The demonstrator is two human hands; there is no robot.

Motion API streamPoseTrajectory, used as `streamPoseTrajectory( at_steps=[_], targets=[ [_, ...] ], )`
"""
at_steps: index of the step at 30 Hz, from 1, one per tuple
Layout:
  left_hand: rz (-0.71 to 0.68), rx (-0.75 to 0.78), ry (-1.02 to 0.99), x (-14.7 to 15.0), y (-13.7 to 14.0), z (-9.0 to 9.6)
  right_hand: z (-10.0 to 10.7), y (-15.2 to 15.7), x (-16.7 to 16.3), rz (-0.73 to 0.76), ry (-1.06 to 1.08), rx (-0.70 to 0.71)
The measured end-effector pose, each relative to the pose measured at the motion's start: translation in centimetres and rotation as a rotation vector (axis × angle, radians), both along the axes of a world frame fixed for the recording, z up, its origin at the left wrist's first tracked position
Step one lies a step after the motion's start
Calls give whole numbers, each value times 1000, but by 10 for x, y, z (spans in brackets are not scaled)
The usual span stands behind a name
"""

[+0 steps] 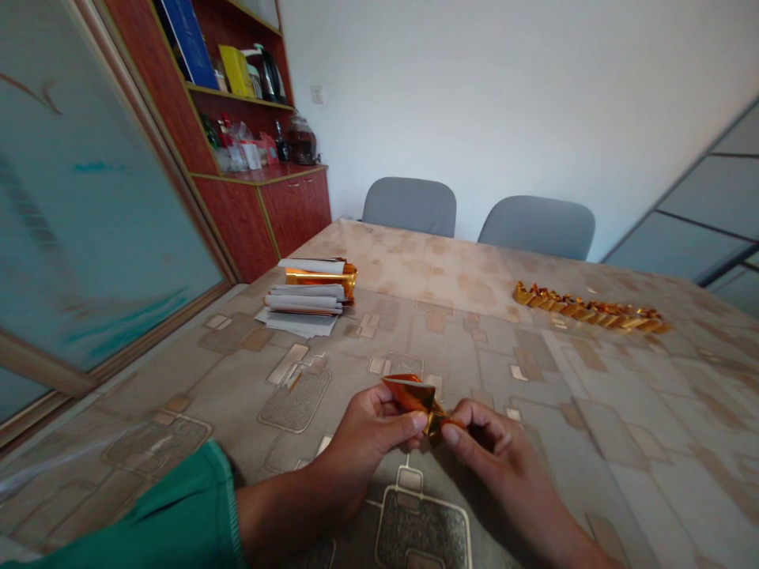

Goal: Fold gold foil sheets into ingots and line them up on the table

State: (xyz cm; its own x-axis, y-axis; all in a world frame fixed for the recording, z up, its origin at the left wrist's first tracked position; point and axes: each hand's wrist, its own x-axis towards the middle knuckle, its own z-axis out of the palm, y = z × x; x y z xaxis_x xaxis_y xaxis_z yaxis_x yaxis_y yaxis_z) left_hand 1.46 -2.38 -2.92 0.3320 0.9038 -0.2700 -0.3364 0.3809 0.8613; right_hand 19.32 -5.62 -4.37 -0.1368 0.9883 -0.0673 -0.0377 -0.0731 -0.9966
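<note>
A shiny gold foil paper (pixel 415 393), partly folded, is held up over the near part of the table between both hands. My left hand (pixel 379 423) is closed on its left side, thumb pressed on the front face. At its lower right end my right hand (pixel 489 438) pinches the foil between thumb and fingers. A stack of gold and white paper sheets (pixel 308 299), some curled, lies at the left of the table. Toward the right stands a row of folded gold foil pieces (pixel 587 310), set close against each other.
A patterned cloth covers the table (pixel 439 324). Two grey chairs (pixel 409 205) stand at its far side, against a white wall. On the left are a red-brown cabinet (pixel 293 207) with bottles and boxes, and a frosted sliding door (pixel 100 197).
</note>
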Motion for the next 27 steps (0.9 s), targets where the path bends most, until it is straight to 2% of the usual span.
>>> streamPoseTrajectory(
  at_steps=[6,11,16,22,27],
  targets=[
    [6,-25,-33,-3,1,6,0,1,0,37,106,-33],
    [-14,-39,-77,-3,1,7,5,0,-4,128,15,-3],
    [-26,-36,-80,-1,-2,6,4,-3,-11,99,-59,56],
    [-3,-38,-70,-3,-1,6,9,-4,-8,151,-1,32],
    [2,-44,-78,-2,-3,7,5,-4,-4,33,-33,21]
  ],
)
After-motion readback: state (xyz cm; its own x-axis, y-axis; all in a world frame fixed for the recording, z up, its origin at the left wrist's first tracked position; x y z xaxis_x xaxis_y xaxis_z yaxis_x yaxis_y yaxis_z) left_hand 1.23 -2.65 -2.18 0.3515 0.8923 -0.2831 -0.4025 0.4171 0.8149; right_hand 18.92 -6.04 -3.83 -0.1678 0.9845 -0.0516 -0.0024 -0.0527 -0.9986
